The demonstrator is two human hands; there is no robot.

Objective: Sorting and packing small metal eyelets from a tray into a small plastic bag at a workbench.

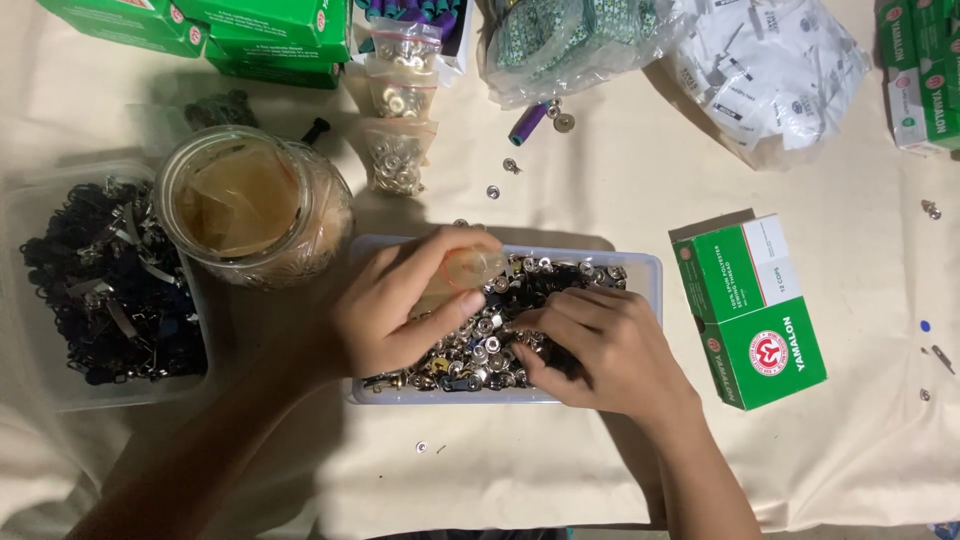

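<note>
Both hands work in the clear tray point(640, 268) of metal snap fasteners point(480, 345), centre frame. Right hand point(600, 345) curled, fingertips pinching among the snaps; what it grips I cannot tell. Left hand point(400, 305) closed around a small clear bag point(470, 270) over the tray. Looks like the bag-filling step; next calls for a clean pinch over the bag mouth. Glass jar point(250, 205) upper left, green box point(755, 310) right on tabletop point(600, 180)

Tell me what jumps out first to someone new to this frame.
Both hands meet over the clear tray of metal snap buttons at centre: the left hand pinches a small clear bag, the right hand digs in the pile. A glass jar stands to the left, a green box to the right.
</note>
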